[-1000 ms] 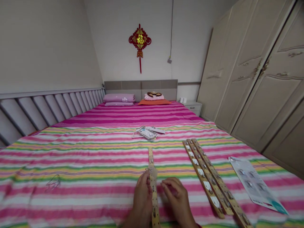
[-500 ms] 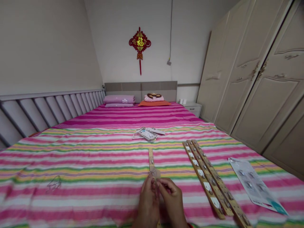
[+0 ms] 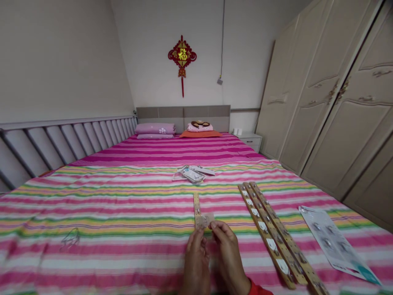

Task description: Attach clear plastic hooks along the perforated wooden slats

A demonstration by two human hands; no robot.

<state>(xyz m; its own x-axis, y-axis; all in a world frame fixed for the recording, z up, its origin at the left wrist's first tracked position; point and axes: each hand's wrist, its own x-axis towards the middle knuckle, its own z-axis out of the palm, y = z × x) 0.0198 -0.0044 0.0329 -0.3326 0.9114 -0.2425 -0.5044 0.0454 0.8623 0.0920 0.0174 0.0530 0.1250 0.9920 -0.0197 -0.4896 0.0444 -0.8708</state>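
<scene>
My left hand [image 3: 196,256] pinches the lower left edge of a small clear adhesive hook [image 3: 203,221], and my right hand [image 3: 227,248] grips its right side between thumb and finger. The clear pad is held over a narrow wooden strip [image 3: 197,200] lying lengthwise on the bed. One metal hook [image 3: 197,210] shows on that strip just beyond my fingers. The strip's near part is hidden by the hook and my hands.
To the right lie wooden strips [image 3: 270,229] bearing several hooks, some with white bases, and a hook package [image 3: 333,239]. Opened packaging [image 3: 193,173] sits farther up the striped sheet. Thin clear scraps [image 3: 71,237] lie at left. A railing [image 3: 70,139] lines the left side.
My right hand has shifted up and right, drawing slightly apart from the left. The clear hook's pad now shows wider between my fingers. The view has turned slightly left.
</scene>
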